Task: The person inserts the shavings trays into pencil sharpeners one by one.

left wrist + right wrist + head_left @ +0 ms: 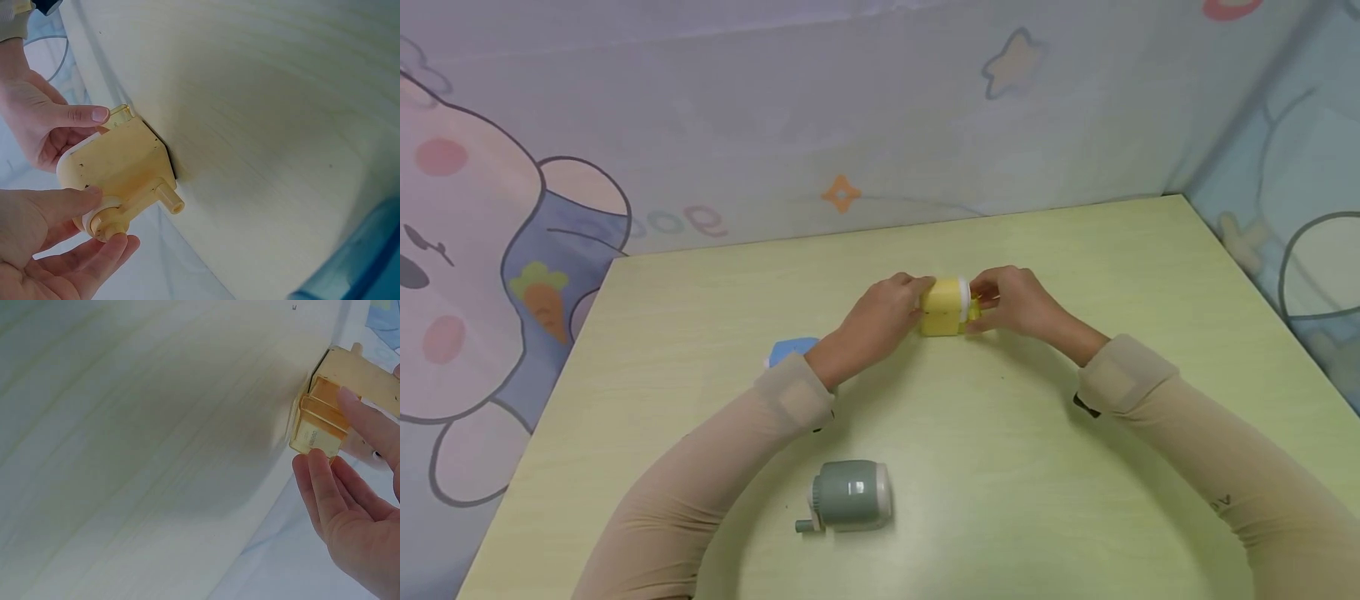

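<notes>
A yellow crank pencil sharpener (pixel 942 310) is held between both hands towards the back of the table. My left hand (pixel 886 315) grips its crank end, with thumb and fingers around the round hub (pixel 107 219); the crank handle (pixel 170 197) sticks out beside them. At the opposite end, my right hand (pixel 1021 302) pinches the clear yellow shavings drawer (pixel 320 422), thumb on one side and fingertips on the other. The drawer juts out of the sharpener body (pixel 119 156).
A grey-green crank sharpener (pixel 853 496) lies on the pale wooden table (pixel 985 483) near the front. Behind the left wrist is a blue object (pixel 793 348), partly hidden by it. A cartoon-printed cloth (pixel 760 125) hangs along the table's back edge.
</notes>
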### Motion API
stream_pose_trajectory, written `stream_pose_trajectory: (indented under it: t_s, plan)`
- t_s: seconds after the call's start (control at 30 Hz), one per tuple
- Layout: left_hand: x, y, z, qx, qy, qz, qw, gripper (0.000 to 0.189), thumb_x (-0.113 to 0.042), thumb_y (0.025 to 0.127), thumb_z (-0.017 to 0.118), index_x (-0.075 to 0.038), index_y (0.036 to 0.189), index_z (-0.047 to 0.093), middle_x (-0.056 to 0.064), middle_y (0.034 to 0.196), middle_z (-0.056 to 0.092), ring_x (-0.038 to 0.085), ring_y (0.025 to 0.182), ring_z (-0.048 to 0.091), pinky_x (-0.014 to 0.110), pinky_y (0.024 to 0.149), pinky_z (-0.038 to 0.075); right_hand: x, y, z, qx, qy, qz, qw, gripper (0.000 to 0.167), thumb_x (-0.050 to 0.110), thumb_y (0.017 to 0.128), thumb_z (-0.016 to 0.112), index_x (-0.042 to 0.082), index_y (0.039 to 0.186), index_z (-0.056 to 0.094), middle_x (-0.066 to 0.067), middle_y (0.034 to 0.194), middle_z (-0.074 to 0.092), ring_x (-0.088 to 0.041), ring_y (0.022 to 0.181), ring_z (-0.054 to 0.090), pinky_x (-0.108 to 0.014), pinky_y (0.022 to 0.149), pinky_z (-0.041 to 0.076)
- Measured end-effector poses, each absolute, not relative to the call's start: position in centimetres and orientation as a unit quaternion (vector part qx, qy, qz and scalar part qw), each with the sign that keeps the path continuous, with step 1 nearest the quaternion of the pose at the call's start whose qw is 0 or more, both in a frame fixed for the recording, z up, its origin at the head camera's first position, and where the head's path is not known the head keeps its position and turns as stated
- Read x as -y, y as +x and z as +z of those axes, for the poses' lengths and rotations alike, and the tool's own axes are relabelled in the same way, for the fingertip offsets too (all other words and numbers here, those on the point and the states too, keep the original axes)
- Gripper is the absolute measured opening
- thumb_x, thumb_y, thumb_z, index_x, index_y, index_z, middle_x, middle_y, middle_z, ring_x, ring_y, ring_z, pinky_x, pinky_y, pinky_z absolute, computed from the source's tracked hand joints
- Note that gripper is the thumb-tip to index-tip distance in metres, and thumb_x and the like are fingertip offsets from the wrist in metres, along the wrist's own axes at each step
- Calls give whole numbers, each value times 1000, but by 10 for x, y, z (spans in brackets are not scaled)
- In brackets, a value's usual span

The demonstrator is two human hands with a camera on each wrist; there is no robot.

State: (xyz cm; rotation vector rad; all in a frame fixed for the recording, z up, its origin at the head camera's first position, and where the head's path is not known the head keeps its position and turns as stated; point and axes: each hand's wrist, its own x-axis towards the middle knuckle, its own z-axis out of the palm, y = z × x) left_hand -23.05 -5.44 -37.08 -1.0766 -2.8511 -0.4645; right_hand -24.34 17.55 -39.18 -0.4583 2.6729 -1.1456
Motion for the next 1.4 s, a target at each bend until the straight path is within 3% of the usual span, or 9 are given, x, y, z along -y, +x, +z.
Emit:
stream_pose_trajectory:
  t_s: [0.27,0.93,1.4]
  plan:
    - [54,-230,-370,924,-350,-148,30,43,-4,94,68,1,136,58,19,122,65,28,110,64,32,90,54,-177,-244,-391,-895,-167,-399,107,54,-7,72,85,-14,120,61,-29,119,64,-42,109,64,-41,89,56]
    - [52,-229,-370,925,-353,-139,30,47,-3,93,70,2,138,56,20,123,64,29,111,65,31,92,53,-174,-246,-394,-903,-173,-383,92,64,-5,71,87,-14,127,58,-27,119,65,-39,108,64,-40,88,56]
    - [52,-230,-370,923,-357,-137,33,47,-3,94,69,2,138,55,21,122,65,30,111,64,31,91,54,-168,-249,-395,-900,-182,-386,88,61,-4,70,88,-13,124,60,-27,116,66,-39,106,65,-41,88,56]
